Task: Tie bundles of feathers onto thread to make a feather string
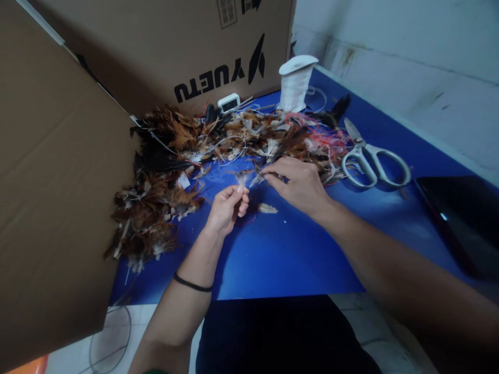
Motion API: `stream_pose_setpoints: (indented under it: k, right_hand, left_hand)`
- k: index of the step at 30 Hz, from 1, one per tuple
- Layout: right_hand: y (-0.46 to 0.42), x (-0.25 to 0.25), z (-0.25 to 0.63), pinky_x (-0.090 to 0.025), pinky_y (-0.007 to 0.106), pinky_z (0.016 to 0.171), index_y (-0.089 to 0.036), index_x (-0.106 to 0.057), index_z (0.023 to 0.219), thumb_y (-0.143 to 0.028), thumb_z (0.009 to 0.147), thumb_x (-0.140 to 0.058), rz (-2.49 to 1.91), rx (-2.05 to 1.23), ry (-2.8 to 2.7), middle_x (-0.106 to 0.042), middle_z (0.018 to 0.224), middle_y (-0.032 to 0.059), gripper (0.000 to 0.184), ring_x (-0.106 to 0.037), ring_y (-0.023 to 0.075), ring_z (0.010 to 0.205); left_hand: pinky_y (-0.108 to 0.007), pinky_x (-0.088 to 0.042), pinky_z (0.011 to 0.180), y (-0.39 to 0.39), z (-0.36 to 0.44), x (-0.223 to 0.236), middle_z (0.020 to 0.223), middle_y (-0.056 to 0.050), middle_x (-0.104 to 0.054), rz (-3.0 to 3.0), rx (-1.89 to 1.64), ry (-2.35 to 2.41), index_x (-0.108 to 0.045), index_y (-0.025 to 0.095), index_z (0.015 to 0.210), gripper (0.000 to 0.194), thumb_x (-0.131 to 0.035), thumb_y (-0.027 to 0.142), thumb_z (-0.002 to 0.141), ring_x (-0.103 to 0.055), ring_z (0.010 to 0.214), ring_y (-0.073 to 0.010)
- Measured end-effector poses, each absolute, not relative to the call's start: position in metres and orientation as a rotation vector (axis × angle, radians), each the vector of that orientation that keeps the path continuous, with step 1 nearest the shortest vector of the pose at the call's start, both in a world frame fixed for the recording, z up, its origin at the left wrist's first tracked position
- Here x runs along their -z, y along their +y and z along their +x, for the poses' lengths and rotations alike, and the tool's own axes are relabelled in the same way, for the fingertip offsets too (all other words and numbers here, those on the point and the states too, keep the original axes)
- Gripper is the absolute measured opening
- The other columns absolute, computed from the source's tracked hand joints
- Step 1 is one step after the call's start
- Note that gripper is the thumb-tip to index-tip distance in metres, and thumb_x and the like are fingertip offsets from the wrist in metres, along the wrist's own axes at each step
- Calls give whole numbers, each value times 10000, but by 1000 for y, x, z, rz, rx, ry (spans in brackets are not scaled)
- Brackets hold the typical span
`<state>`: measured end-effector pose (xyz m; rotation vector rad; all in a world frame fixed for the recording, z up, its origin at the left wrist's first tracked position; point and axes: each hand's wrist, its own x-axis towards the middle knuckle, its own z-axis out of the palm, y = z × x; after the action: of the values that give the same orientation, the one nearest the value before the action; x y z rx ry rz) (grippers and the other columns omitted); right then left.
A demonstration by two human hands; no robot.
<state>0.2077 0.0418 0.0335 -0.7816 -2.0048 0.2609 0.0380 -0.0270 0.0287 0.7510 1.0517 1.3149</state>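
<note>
Between the thumb and fingers of my left hand [229, 206] is a small bunch of feathers [243, 178], brown at the tips and whitish at the base. My right hand [298, 182], just to its right, pinches another small feather [257, 178] whose tip points toward the bunch. Below the hands a single pale feather [267, 209] lies on the blue table [273, 259]. Beyond both hands spreads a long heap of brown, black and white feathers [234, 130]. More feather bunches [146, 208] lie to the left.
Metal scissors [370, 161] and tangled red string [327, 143] lie at the right. A spool of white ribbon [295, 85] and a small white digital display [229, 103] stand behind the heap. A dark phone or tablet [463, 218] rests at far right. Cardboard [58, 182] walls the left and back.
</note>
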Motion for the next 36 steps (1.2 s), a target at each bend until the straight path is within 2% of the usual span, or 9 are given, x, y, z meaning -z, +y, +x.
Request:
stream_pose_setpoints:
  k: [6,14,30,36]
  right_hand:
    - [44,-30,209,-448,322,791,-199,-689,880,-249,896,-495,-756,-98,-2103,-691,842,42,201,-608,172,811]
    - [42,-32,210,-412,337,773,-196,-692,896,-231,898,-490,-771,-55,-2112,-700,851,44,206,-601,185,824]
    - [45,-32,211,-418,323,796,-207,-685,884,-240,909,-474,-686,-143,-2163,-695,854,31,215,-593,170,832]
    - [46,-32,211,-431,349,830,-223,-689,910,-196,888,-500,-655,-233,-2156,-699,891,31,192,-600,178,873]
  left_hand:
    - [-140,-258,357,-29,38,-29,575,22,-538,670,-1198,975,-604,104,732,248,-746,304,694,-392,395,-10]
    - [-133,-246,351,-28,39,-30,568,18,-540,629,-1134,951,-614,97,736,233,-755,276,688,-375,383,-1]
    - [-126,-223,334,-29,39,-32,553,25,-529,602,-1101,913,-624,96,725,255,-780,284,652,-339,369,9]
    - [-142,-262,348,-29,38,-30,565,26,-540,728,-1111,958,-618,110,737,273,-766,330,669,-375,375,-5]
